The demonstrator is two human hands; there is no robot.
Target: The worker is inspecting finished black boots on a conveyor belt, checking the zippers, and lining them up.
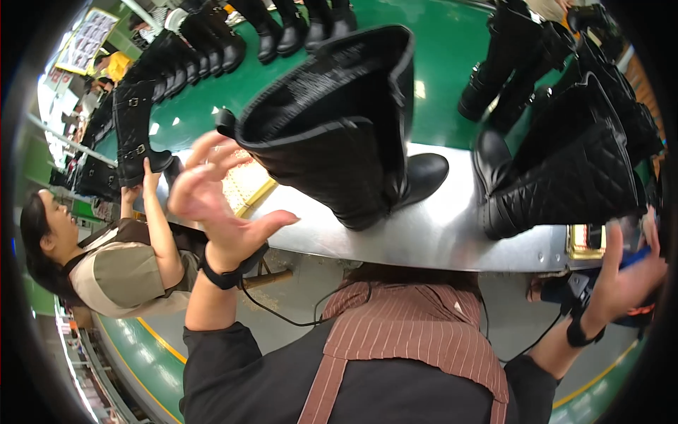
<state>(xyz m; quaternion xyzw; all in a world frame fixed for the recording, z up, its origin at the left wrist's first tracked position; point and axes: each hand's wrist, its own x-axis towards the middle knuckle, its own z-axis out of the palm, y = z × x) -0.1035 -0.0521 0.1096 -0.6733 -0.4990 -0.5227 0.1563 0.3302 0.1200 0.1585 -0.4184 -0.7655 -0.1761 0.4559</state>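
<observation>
Boot with plain black shaft [321, 166] stands near centre on the metal bench [438, 251]; quilted black boot [565, 187] stands right of it. Both tops gape open. My left hand [226, 201]: fingers spread, thumb wide, just beside the plain shaft; contact unclear. My right hand [625, 279]: blurred, fingers apart, near the quilted shaft, gripping nothing I can make out. Progress, my read: both look assembled; can't tell what finishing is left. More boots [290, 32] line the far green worktop [445, 106].
</observation>
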